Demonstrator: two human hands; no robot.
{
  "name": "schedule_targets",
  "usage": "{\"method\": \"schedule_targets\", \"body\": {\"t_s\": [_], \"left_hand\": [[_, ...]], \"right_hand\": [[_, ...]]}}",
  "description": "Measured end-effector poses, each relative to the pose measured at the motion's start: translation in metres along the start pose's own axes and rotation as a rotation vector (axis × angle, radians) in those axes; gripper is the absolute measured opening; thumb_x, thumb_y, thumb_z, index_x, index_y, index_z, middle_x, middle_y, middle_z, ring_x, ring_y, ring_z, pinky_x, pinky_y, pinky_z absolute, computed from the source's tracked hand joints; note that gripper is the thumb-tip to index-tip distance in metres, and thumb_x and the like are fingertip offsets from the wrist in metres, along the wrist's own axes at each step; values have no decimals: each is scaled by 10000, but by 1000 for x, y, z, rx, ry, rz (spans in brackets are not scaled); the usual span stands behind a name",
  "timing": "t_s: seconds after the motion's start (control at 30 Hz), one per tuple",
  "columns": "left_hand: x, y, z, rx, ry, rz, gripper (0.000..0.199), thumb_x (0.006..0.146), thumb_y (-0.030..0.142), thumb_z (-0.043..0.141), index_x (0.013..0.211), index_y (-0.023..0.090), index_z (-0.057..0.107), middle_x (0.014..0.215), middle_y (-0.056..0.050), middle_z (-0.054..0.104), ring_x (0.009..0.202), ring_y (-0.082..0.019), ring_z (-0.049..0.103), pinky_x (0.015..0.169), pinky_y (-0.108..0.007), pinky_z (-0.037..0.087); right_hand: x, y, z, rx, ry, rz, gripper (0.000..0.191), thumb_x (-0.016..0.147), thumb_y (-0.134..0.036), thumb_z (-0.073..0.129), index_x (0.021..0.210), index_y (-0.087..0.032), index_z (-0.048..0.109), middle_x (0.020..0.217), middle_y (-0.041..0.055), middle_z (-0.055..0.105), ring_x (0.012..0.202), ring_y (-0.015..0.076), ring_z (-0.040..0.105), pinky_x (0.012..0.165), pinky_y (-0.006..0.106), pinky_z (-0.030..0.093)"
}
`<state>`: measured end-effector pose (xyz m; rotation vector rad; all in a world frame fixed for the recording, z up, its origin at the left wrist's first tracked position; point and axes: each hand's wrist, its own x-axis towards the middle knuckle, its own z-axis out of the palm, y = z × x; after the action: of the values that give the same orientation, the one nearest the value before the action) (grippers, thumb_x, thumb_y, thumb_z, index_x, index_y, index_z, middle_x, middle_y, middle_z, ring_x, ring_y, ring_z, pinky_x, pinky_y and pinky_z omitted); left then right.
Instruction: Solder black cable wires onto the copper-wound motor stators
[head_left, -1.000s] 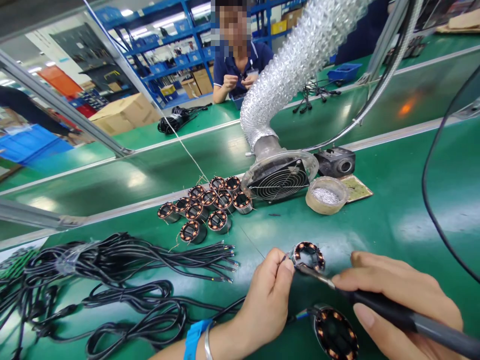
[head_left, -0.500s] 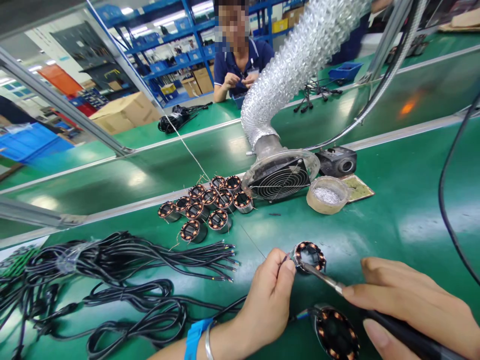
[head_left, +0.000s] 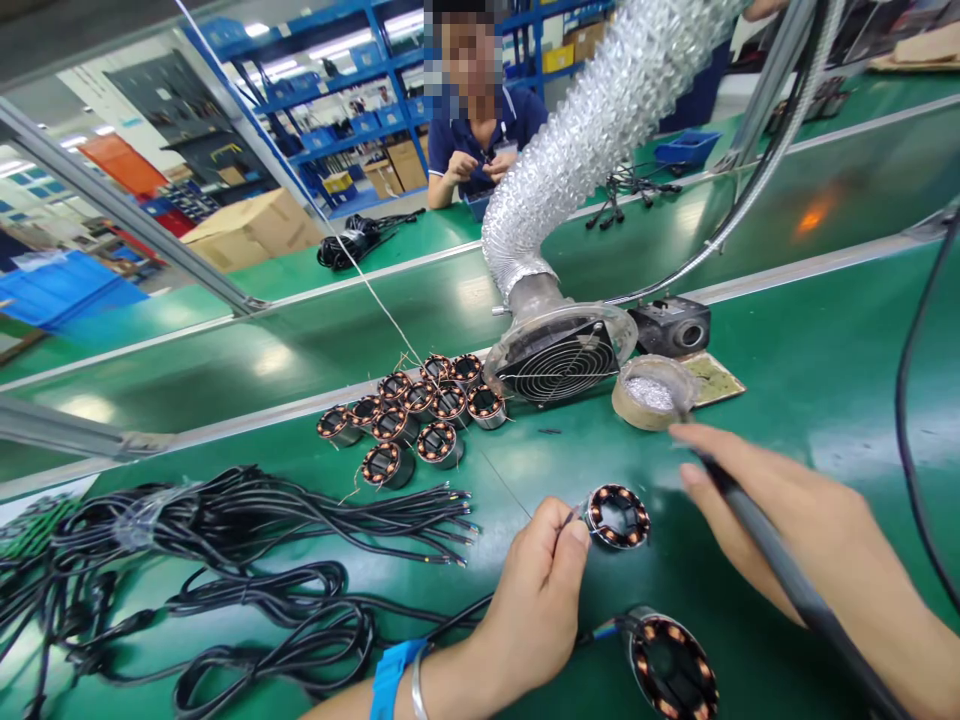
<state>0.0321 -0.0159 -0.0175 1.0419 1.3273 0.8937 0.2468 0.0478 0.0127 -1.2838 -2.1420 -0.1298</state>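
Observation:
My left hand (head_left: 544,600) is closed in a pinch, thumb against forefinger, on a thin wire beside a small motor stator (head_left: 640,525) with copper windings. The wire runs up and left from the fingertips toward the group of stators. My right hand (head_left: 817,520) grips a soldering iron (head_left: 780,560) by its black handle. Blurred, the iron's tip is at the right rim of a round tub (head_left: 634,412) filled with silvery shavings. Nearer to me a second stator (head_left: 684,640) lies tilted, with coloured leads and a black cable joined on its left.
Several stators (head_left: 440,447) stand grouped at the back. Bundled black cables (head_left: 300,520) cover the left side. A fume-extraction fan (head_left: 562,368) on a silver duct (head_left: 562,170) stands behind, with a black block (head_left: 671,325) beside it. Across the bench sits a co-worker (head_left: 484,140).
My right hand has drawn the soldering iron from the small stator, up and right to the tub. My left hand has stayed beside the stator.

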Motion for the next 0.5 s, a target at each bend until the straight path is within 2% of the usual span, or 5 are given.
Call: {"method": "schedule_targets", "body": {"t_s": [0.07, 0.13, 0.27, 0.37, 0.5], "left_hand": [[0, 0, 0, -18, 7, -3, 394, 962, 555, 455, 785, 204, 478, 640, 61, 343, 567, -107, 276, 512, -230, 250], [0, -1, 0, -43, 9, -8, 401, 957, 564, 460, 782, 204, 478, 642, 62, 345, 562, -104, 269, 505, -229, 244], [1, -1, 1, -101, -10, -30, 424, 936, 597, 485, 776, 205, 462, 639, 68, 341, 539, -93, 245, 485, -220, 223], [1, 2, 2, -182, -49, -45, 451, 910, 636, 501, 787, 204, 462, 606, 82, 321, 510, -84, 218, 460, -212, 200], [4, 13, -3, -254, -99, -80, 477, 851, 664, 562, 803, 195, 487, 550, 106, 278, 469, -74, 185, 426, -211, 149]], "right_hand": [[0, 6, 3, 11, -103, -26, 314, 1016, -330, 410, 1209, -186, 611, 809, 28, 711, 568, 180, 658, 484, 284, 457], [0, 8, 3, 45, -93, -13, 301, 1020, -321, 411, 1199, -188, 614, 768, 14, 707, 520, 159, 642, 441, 267, 420], [1, -2, 5, 280, 34, -25, 184, 989, -212, 498, 1127, -204, 619, 815, 8, 701, 613, 131, 661, 562, 229, 483], [1, -16, 15, 564, -40, -110, 143, 938, -144, 581, 1054, -227, 595, 905, 13, 690, 766, 150, 649, 695, 247, 511], [-1, -31, 29, 696, -135, -200, 156, 931, -86, 544, 1014, -217, 561, 838, 13, 647, 729, 159, 557, 641, 269, 464]]}}
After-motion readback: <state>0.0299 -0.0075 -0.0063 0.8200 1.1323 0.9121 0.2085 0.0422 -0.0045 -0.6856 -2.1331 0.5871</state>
